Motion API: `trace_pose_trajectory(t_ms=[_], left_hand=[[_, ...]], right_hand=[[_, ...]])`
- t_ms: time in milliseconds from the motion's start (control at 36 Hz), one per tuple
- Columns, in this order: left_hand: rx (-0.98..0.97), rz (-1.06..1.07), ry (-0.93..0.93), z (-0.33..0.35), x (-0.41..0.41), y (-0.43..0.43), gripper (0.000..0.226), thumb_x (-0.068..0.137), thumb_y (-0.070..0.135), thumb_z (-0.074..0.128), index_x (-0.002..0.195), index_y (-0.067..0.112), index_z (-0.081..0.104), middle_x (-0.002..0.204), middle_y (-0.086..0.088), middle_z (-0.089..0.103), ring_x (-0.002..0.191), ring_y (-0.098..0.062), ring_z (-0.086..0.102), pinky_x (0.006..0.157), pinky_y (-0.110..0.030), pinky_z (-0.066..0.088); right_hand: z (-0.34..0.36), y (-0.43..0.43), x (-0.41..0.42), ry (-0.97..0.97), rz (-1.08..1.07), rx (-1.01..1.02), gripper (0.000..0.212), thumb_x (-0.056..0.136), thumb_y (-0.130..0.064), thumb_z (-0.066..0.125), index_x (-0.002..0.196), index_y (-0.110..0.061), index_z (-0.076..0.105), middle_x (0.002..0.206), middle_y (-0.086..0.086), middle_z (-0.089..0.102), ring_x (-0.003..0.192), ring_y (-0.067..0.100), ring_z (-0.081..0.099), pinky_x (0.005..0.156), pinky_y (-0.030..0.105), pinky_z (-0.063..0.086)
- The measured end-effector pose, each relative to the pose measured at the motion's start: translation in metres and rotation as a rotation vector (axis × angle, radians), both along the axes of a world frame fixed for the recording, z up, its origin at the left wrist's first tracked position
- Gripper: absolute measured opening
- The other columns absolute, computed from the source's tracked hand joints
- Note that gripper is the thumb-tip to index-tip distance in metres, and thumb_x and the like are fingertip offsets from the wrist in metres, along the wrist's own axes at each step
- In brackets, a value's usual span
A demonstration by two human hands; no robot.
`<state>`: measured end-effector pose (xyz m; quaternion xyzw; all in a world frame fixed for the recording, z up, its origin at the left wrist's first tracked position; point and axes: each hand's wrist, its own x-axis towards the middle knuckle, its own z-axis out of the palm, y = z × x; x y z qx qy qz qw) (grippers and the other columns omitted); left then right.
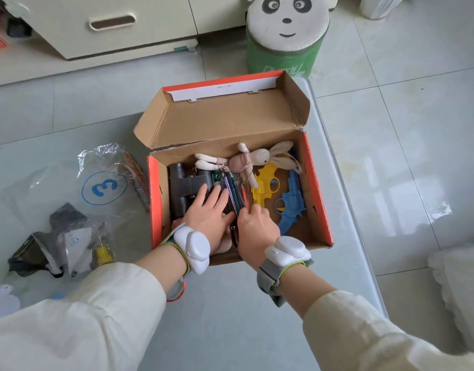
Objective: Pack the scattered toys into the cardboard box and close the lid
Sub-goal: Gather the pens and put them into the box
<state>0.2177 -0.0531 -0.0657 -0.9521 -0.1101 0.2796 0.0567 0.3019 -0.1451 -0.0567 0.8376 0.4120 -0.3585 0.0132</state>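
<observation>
You are working in bright, even daylight. It is glaring off the floor tiles (407,188) at the right, where pale window-like patches are washing out the surface. Shadows are staying soft: a faint one is lying under the box lid (225,121) and inside the box (317,183). The wide lens is bending the near sleeves (78,319) and the far cabinet (102,25). The corners are blurring slightly; the centre is reading sharp.
</observation>
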Motion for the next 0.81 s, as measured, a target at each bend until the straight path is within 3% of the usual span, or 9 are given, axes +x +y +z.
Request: trace_pose_trajectory(t_ms=[167, 222, 333, 445, 556, 611, 667, 722, 806], left_hand=[[-0.061, -0.096, -0.066, 0.001, 0.005, -0.015, 0.052, 0.053, 0.032, 0.077, 0.102, 0.017, 0.070, 0.116, -0.013, 0.064, 0.111, -0.030, 0.060, 0.098, -0.051, 0.043], [-0.097, -0.157, -0.045, 0.002, 0.004, -0.016, 0.051, 0.071, 0.030, 0.070, 0.121, 0.026, 0.060, 0.135, -0.013, 0.050, 0.124, -0.028, 0.049, 0.105, -0.053, 0.033], [-0.104, -0.146, 0.038, 0.004, 0.002, -0.012, 0.045, 0.071, 0.036, 0.069, 0.116, 0.035, 0.064, 0.134, -0.009, 0.055, 0.121, -0.028, 0.053, 0.101, -0.057, 0.036], [-0.093, -0.107, 0.105, -0.010, 0.001, -0.012, 0.054, 0.097, 0.034, 0.036, 0.148, 0.030, 0.020, 0.158, -0.007, 0.003, 0.145, -0.027, 0.003, 0.115, -0.052, -0.001], [-0.118, -0.090, 0.050, 0.005, -0.006, -0.013, 0.061, 0.095, 0.026, 0.038, 0.150, 0.022, 0.011, 0.158, -0.008, 0.003, 0.146, -0.022, 0.002, 0.115, -0.048, 0.000], [-0.125, -0.071, -0.052, 0.011, -0.014, -0.010, 0.058, 0.088, 0.021, 0.050, 0.144, 0.020, 0.034, 0.154, -0.008, 0.022, 0.143, -0.019, 0.018, 0.115, -0.045, 0.010], [-0.108, -0.066, -0.178, 0.020, -0.025, -0.006, 0.047, 0.059, 0.020, 0.073, 0.106, 0.021, 0.069, 0.120, -0.005, 0.061, 0.116, -0.018, 0.056, 0.103, -0.041, 0.037], [-0.137, -0.008, -0.269, 0.025, -0.043, 0.001, 0.035, 0.042, 0.017, 0.077, 0.076, 0.022, 0.070, 0.083, 0.003, 0.067, 0.080, -0.018, 0.067, 0.077, -0.033, 0.051], [-0.227, 0.088, -0.445, 0.043, -0.072, 0.007, 0.019, 0.056, 0.015, 0.064, 0.075, 0.017, 0.068, 0.071, 0.001, 0.064, 0.061, -0.023, 0.064, 0.053, -0.028, 0.050]], right_hand=[[-0.001, -0.004, 0.019, 0.044, 0.058, -0.053, 0.027, 0.087, -0.006, 0.051, 0.114, -0.005, 0.046, 0.111, 0.017, 0.058, 0.103, 0.036, 0.059, 0.069, 0.035, 0.042], [-0.004, -0.005, 0.025, 0.035, 0.055, -0.078, 0.027, 0.088, -0.006, 0.052, 0.115, -0.004, 0.052, 0.113, 0.016, 0.059, 0.105, 0.035, 0.059, 0.069, 0.033, 0.042], [-0.007, -0.009, 0.024, 0.033, 0.074, -0.108, 0.026, 0.089, -0.011, 0.053, 0.114, -0.004, 0.055, 0.115, 0.016, 0.059, 0.106, 0.033, 0.059, 0.075, 0.032, 0.046], [-0.003, -0.006, 0.023, 0.083, 0.065, -0.129, 0.034, 0.089, -0.017, 0.056, 0.120, -0.003, 0.053, 0.119, 0.015, 0.058, 0.108, 0.032, 0.059, 0.081, 0.032, 0.049], [0.001, -0.004, 0.018, 0.045, 0.026, -0.096, 0.032, 0.090, -0.018, 0.052, 0.119, -0.005, 0.056, 0.115, 0.016, 0.060, 0.104, 0.033, 0.061, 0.077, 0.031, 0.047], [0.004, -0.005, 0.016, 0.020, -0.016, -0.058, 0.030, 0.089, -0.018, 0.051, 0.115, -0.006, 0.058, 0.111, 0.016, 0.061, 0.101, 0.034, 0.061, 0.078, 0.032, 0.048], [0.009, -0.007, 0.012, 0.017, -0.050, 0.002, 0.028, 0.088, -0.017, 0.049, 0.111, -0.006, 0.060, 0.107, 0.016, 0.062, 0.097, 0.035, 0.061, 0.077, 0.032, 0.048], [0.020, -0.007, 0.003, 0.031, -0.066, 0.083, 0.026, 0.089, -0.017, 0.045, 0.106, -0.006, 0.062, 0.103, 0.016, 0.064, 0.093, 0.035, 0.061, 0.073, 0.031, 0.046], [0.040, 0.000, -0.015, 0.059, -0.066, 0.177, 0.026, 0.091, -0.017, 0.044, 0.102, -0.007, 0.065, 0.100, 0.015, 0.067, 0.090, 0.033, 0.061, 0.076, 0.034, 0.051]])
